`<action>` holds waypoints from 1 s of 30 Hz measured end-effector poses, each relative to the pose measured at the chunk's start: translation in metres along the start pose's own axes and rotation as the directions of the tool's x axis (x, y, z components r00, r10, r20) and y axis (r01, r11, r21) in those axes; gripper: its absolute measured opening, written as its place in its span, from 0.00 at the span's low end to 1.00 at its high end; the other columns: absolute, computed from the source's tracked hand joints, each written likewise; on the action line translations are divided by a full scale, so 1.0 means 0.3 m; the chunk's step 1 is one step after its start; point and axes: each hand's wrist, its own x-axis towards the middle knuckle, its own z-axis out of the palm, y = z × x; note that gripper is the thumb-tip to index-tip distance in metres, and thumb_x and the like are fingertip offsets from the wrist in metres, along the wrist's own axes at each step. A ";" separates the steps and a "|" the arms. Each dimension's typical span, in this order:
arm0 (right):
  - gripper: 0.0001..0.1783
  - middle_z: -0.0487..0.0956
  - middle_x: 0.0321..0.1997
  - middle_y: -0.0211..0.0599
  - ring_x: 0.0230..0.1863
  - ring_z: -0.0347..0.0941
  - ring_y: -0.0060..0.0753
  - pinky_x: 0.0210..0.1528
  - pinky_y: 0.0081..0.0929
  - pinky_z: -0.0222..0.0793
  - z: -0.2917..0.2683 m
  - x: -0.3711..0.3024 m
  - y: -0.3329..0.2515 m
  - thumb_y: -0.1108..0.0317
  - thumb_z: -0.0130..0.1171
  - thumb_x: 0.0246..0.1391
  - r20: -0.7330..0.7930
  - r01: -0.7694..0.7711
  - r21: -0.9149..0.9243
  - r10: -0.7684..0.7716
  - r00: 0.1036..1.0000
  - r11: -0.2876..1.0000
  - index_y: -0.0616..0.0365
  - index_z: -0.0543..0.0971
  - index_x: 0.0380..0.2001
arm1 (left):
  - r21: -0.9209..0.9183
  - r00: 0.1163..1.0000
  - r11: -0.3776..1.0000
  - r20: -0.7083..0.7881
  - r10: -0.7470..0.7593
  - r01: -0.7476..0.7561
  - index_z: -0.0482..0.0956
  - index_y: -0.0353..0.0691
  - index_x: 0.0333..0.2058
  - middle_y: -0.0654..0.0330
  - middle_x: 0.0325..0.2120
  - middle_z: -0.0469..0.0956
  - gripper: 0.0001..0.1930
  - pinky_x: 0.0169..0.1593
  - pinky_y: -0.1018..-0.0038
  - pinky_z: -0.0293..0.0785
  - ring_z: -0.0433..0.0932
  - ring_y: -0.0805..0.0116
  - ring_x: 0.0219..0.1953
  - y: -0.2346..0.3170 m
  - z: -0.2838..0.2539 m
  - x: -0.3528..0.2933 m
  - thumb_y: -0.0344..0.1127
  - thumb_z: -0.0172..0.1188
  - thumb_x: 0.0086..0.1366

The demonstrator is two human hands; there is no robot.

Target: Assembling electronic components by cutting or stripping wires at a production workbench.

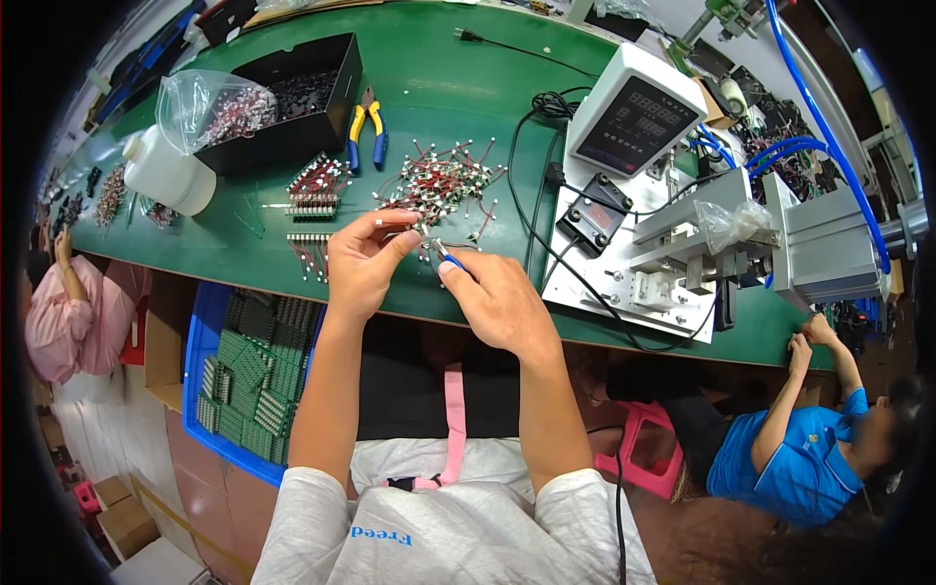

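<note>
Clear bag in black box; dark meter screen.

Both bare forearms come up from the lower edge, angling toward each other over the near edge of the counter. The left hand is raised with its wrist bent, thumb and forefinger pinched together at the tips and pointing right. The right hand sits just beside it, a little nearer the body, back of the hand up, fingers curled tight in a closed grip. The fingertips of the two hands nearly meet. Short white sleeves cover the upper arms.
</note>
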 end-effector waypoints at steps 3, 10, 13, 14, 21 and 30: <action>0.15 0.76 0.22 0.48 0.25 0.65 0.57 0.30 0.44 0.60 -0.001 0.001 0.004 0.63 0.45 0.55 0.008 -0.014 -0.012 0.014 1.000 1.000 0.65 0.74 0.29 | 0.040 0.999 0.998 0.026 0.037 -0.038 0.80 0.31 0.38 0.55 0.38 0.79 0.12 0.44 0.80 0.73 0.76 0.71 0.38 0.001 -0.003 0.000 0.15 0.61 0.54; 0.17 0.75 0.21 0.43 0.21 0.62 0.42 0.27 0.34 0.59 0.004 -0.002 0.014 0.63 0.50 0.54 -0.017 -0.014 -0.032 0.014 1.000 0.999 0.68 0.77 0.36 | 0.138 0.998 0.989 0.044 0.041 -0.047 0.81 0.32 0.36 0.54 0.38 0.80 0.11 0.41 0.81 0.73 0.76 0.71 0.37 0.004 -0.008 0.003 0.14 0.61 0.54; 0.17 0.75 0.20 0.42 0.21 0.62 0.41 0.27 0.34 0.59 0.004 -0.003 0.014 0.63 0.50 0.54 -0.026 -0.010 -0.025 0.009 1.000 1.000 0.68 0.78 0.35 | 0.148 0.998 0.988 0.043 0.035 -0.041 0.81 0.32 0.36 0.54 0.37 0.80 0.11 0.41 0.81 0.73 0.76 0.71 0.37 0.007 -0.007 0.002 0.14 0.61 0.53; 0.17 0.74 0.20 0.42 0.21 0.63 0.40 0.27 0.34 0.60 0.004 -0.003 0.013 0.63 0.50 0.54 -0.025 -0.010 -0.022 0.009 1.000 1.000 0.68 0.78 0.35 | 0.153 0.998 0.987 0.047 0.042 -0.049 0.81 0.31 0.36 0.54 0.37 0.80 0.11 0.41 0.81 0.73 0.76 0.71 0.36 0.008 -0.007 0.002 0.14 0.61 0.54; 0.17 0.75 0.20 0.38 0.22 0.66 0.33 0.28 0.28 0.62 0.001 0.004 0.036 0.63 0.50 0.55 0.062 -0.062 0.055 0.059 0.996 0.997 0.68 0.79 0.33 | 0.123 0.998 0.992 0.041 0.036 -0.041 0.81 0.31 0.36 0.54 0.36 0.80 0.11 0.41 0.81 0.73 0.76 0.71 0.36 0.023 -0.001 0.000 0.15 0.61 0.54; 0.18 0.76 0.24 0.36 0.25 0.68 0.25 0.29 0.18 0.65 0.027 -0.001 0.071 0.63 0.49 0.59 0.127 -0.124 0.408 0.078 0.989 0.905 0.70 0.79 0.34 | -0.021 1.000 1.000 0.009 0.006 -0.006 0.81 0.31 0.36 0.53 0.37 0.81 0.09 0.42 0.80 0.74 0.76 0.71 0.36 -0.002 -0.013 -0.007 0.16 0.61 0.55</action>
